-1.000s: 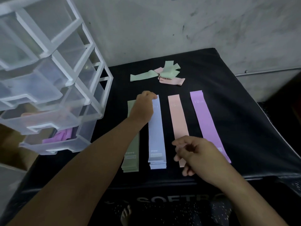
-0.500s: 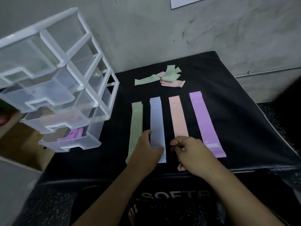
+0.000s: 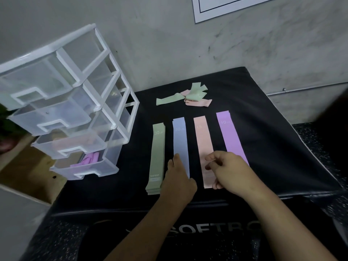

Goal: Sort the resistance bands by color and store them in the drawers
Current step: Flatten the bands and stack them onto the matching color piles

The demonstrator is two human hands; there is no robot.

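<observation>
Four flat stacks of resistance bands lie side by side on the black box: green [image 3: 157, 153], blue [image 3: 179, 138], peach [image 3: 202, 142] and purple [image 3: 230, 134]. My left hand [image 3: 178, 183] rests palm down on the near end of the blue stack, between green and blue. Over the near ends of the peach and purple stacks hovers my right hand [image 3: 229, 171], with its fingers curled loosely and nothing in it. A loose heap of green and peach bands [image 3: 190, 96] lies farther back. The clear plastic drawer unit [image 3: 75, 113] stands at the left with its drawers pulled out; purple bands [image 3: 88, 160] lie in the bottom one.
The black box [image 3: 263, 147] has a padded top and stands against a grey wall [image 3: 169, 44]. A paper sheet [image 3: 216, 6] hangs on the wall. A wooden surface [image 3: 26, 170] lies lower left beside the drawers. A thin pipe [image 3: 301, 87] runs along the wall at the right.
My left hand drew back from the far end of the green and blue stacks to their near end. My right hand shifted slightly toward the purple stack. The camera tilted up.
</observation>
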